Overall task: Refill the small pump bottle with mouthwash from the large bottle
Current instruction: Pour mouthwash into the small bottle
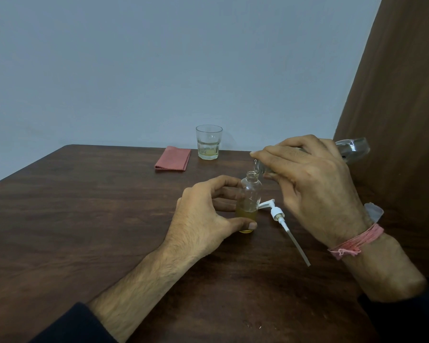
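So the small pump bottle [249,201], part-full of yellow liquid, sits mid-table, left hand [203,219] curled around it, right hand [312,184] gripping the tipped large bottle [352,149] over its mouth.

Single head-worn view, looking forward and down, close over the table [84,219], wall behind

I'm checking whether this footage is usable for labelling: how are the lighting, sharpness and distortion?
Head view: dim, even light with a bluish cast and only soft shadows under the hands; slightly soft throughout, yet the small bottle and pump head read clearly; the clear large bottle is hard to separate from the curtain; wide-angle bending shows at the table edges.
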The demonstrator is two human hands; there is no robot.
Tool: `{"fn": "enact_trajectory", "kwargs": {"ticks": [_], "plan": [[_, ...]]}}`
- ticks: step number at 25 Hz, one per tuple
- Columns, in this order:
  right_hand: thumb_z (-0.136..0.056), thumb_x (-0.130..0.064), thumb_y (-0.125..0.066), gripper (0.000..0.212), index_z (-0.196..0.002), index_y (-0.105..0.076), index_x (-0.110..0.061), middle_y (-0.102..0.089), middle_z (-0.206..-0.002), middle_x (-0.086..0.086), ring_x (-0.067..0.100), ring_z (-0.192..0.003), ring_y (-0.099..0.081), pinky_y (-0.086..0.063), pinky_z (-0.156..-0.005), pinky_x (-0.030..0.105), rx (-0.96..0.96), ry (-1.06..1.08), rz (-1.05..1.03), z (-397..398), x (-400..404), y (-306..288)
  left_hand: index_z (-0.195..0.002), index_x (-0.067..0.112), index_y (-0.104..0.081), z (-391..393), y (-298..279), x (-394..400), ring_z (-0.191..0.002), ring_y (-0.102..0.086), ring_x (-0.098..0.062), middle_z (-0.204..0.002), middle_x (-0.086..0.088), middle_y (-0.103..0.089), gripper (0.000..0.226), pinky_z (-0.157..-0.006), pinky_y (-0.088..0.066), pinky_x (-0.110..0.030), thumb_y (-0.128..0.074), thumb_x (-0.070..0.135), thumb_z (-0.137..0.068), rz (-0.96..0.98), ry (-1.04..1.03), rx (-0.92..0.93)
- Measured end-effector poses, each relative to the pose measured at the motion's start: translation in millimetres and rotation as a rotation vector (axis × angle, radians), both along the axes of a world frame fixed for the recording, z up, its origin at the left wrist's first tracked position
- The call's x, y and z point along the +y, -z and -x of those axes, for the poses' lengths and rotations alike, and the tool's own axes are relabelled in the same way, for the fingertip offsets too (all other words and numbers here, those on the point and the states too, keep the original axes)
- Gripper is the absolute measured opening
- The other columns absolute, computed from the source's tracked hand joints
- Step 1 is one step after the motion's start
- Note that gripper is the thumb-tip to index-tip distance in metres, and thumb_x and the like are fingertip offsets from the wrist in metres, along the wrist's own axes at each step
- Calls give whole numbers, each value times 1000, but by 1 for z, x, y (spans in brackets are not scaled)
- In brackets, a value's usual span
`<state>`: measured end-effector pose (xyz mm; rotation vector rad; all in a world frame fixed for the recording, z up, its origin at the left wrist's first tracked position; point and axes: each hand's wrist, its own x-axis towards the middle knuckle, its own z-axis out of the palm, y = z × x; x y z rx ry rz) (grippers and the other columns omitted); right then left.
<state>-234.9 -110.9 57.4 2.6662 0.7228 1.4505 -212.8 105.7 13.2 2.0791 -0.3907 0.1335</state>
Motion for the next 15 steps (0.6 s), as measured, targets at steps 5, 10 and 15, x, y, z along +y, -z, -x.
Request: {"fn": "enact_trajectory", "kwargs": {"ticks": [5, 10, 15], "plan": [[-85, 4, -85, 53, -134, -76, -17, -79, -127, -2, 33, -116, -69, -49, -98, 54, -1, 8, 0, 1, 1, 0, -126, 45, -76, 0, -1, 0, -99, -80, 14, -110, 30, -84, 69, -121, -56, -48, -110, 38, -67, -6, -5, 3], [-84, 5, -86, 55, -133, -77, -16, -79, -126, -2, 33, -115, -70, -49, -98, 55, -6, 7, 1, 1, 2, -1, -126, 44, -76, 0, -1, 0, -98, -80, 14, -110, 30, -84, 68, -119, -58, -45, -110, 36, -68, -5, 0, 8], [-85, 4, -85, 54, -134, -76, -17, -78, -127, -3, 33, -116, -69, -49, -99, 55, 1, 4, -1, 1, 1, -1, -126, 43, -77, 0, 1, 0, -97, -80, 14, -109, 29, -85, 68, -114, -61, -40, -110, 37, -67, 0, 6, -11]]}}
